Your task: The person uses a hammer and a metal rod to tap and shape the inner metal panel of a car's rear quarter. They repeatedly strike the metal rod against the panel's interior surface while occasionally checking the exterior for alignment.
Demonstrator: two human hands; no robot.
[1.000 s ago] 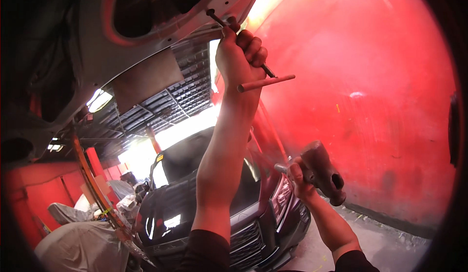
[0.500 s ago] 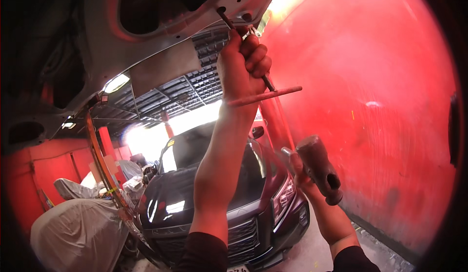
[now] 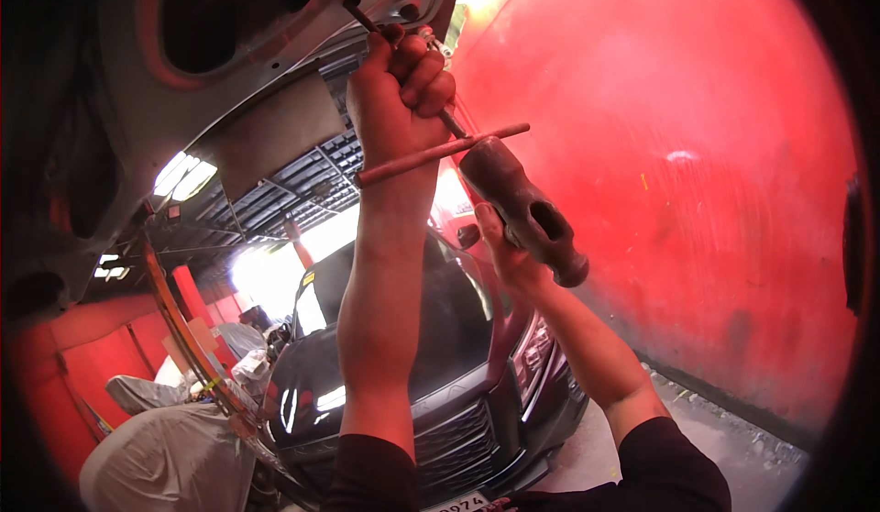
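While the left hand (image 3: 399,86) reaches straight up with the forearm nearly vertical, its fingers (image 3: 426,72) are curled tight around the thin dark metal shaft of a T-handle wrench (image 3: 431,150), whose tip meets a hole in the grey sheet-metal underside of a raised panel (image 3: 229,81) overhead. That shaft runs slantwise through the fist, coming out above the index finger and below the little finger, where the reddish crossbar juts out to both sides just under the heel of the hand. Slightly lower and to the right, the right hand (image 3: 504,251) grips a dark, thick-bodied power tool with an oval opening in its handle (image 3: 527,209); its fingers are wrapped about the lower part, mostly hidden behind the body, so how firmly they close cannot be told. The top end of this tool lies just beside the crossbar. Both forearms are bare, with black sleeves at the lower edge. Behind them stands a dark car (image 3: 431,374) with a white number plate at its front, a red wall (image 3: 687,191) to the right, and grey covered shapes (image 3: 165,457) at the lower left.
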